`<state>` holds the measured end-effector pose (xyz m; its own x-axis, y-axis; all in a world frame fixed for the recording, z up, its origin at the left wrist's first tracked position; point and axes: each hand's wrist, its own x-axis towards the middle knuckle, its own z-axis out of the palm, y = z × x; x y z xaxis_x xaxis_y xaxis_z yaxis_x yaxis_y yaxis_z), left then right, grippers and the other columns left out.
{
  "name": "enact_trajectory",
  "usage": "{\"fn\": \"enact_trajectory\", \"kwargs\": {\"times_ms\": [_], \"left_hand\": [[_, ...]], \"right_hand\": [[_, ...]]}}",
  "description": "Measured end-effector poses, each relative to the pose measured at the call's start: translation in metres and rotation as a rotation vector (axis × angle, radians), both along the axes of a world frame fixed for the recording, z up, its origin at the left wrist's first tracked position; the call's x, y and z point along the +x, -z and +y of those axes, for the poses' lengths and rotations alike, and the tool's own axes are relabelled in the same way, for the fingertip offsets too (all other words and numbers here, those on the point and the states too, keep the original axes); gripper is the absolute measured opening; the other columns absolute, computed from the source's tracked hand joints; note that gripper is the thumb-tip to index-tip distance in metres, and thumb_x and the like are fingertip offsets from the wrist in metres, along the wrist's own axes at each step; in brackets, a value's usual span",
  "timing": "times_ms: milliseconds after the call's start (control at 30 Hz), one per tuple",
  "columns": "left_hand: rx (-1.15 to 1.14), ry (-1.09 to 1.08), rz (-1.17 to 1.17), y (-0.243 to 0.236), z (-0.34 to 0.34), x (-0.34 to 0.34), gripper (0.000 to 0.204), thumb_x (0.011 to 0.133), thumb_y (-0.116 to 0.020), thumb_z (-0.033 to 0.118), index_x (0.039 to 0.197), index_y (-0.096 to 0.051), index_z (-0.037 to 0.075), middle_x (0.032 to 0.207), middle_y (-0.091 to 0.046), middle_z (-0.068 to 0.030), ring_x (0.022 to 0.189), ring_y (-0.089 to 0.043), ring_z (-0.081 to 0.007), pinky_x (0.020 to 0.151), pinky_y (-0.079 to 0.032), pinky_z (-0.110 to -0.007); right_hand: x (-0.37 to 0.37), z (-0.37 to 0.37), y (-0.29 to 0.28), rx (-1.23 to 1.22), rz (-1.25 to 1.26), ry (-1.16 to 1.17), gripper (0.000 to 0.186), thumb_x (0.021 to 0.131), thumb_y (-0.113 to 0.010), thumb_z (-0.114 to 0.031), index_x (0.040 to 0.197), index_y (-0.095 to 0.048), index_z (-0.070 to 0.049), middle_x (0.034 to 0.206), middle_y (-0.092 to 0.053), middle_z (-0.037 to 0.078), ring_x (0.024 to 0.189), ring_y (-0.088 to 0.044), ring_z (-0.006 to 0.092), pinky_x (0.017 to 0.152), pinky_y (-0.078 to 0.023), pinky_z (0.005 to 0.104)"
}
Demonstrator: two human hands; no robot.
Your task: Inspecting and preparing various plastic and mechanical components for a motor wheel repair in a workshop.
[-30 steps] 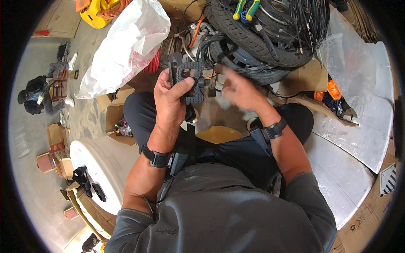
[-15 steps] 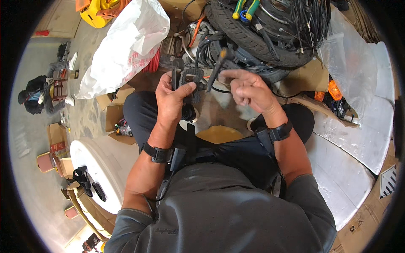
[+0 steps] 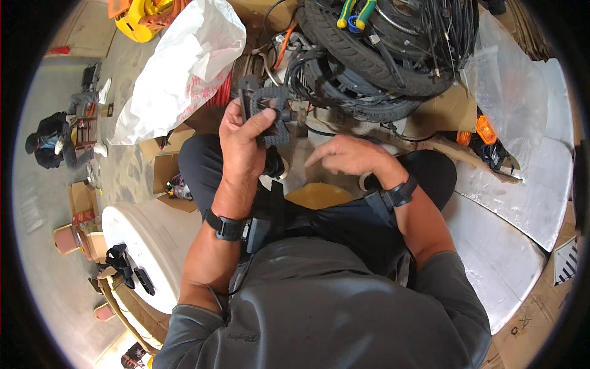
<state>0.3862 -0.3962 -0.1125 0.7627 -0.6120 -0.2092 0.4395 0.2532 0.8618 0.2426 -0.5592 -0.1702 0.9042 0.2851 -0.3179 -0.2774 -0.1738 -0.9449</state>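
Note:
My left hand grips a black pedal with ribbed tread blocks, its thumb pressed along the near side. A short stub sticks out from the pedal's right side. Lower and to the right, my right hand is apart from the pedal. Its index finger stretches left and slightly blurs, the other fingers are partly bent, and I see nothing in it. Both hands are above the gap between my knees, over a round yellowish surface.
Stacked tyres with black cables and green-yellow-handled pliers lie ahead. A white plastic bag is at front left, a white round drum at left. White wrapped slabs lie at right. Another person sits far left.
My right hand has dropped down and away from the pedal. A dark bar with an orange tip that was beside its fingers no longer shows there. The left hand has shifted slightly left with the pedal.

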Motion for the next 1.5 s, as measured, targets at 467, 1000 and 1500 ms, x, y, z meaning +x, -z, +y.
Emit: {"fn": "enact_trajectory", "kwargs": {"times_ms": [467, 1000, 1500], "left_hand": [[0.012, -0.005, -0.008, -0.001, 0.001, -0.005, 0.031, 0.079, -0.065, -0.007, 0.108, -0.054, -0.002, 0.096, -0.067, -0.0093, 0.082, -0.065, -0.0154, 0.077, -0.054, -0.029], [0.176, 0.039, -0.111, 0.016, 0.002, -0.010, 0.029, 0.076, -0.066, -0.010, 0.102, -0.057, -0.003, 0.090, -0.067, -0.0082, 0.077, -0.064, -0.0134, 0.072, -0.053, -0.027], [0.124, 0.188, 0.048, 0.018, -0.004, -0.019, 0.028, 0.082, -0.067, -0.003, 0.107, -0.056, -0.001, 0.096, -0.066, -0.0057, 0.082, -0.063, -0.0118, 0.075, -0.053, -0.027]], "right_hand": [[0.007, -0.001, 0.005, -0.018, -0.083, 0.293, 0.016, 0.081, -0.064, -0.014, 0.089, -0.057, -0.002, 0.075, -0.057, -0.004, 0.062, -0.048, 0.0057, 0.059, -0.042, 0.0235], [0.001, -0.014, -0.004, 0.422, -0.072, 0.656, 0.042, 0.081, -0.068, -0.013, 0.121, -0.059, -0.005, 0.078, -0.059, -0.003, 0.067, -0.051, 0.0036, 0.058, -0.042, 0.0199], [-0.008, 0.002, -0.002, 0.115, -0.104, 0.405, 0.036, 0.085, -0.072, -0.025, 0.107, -0.062, 0.002, 0.089, -0.066, 0.004, 0.083, -0.053, 0.0085, 0.078, -0.047, 0.0301]]}}
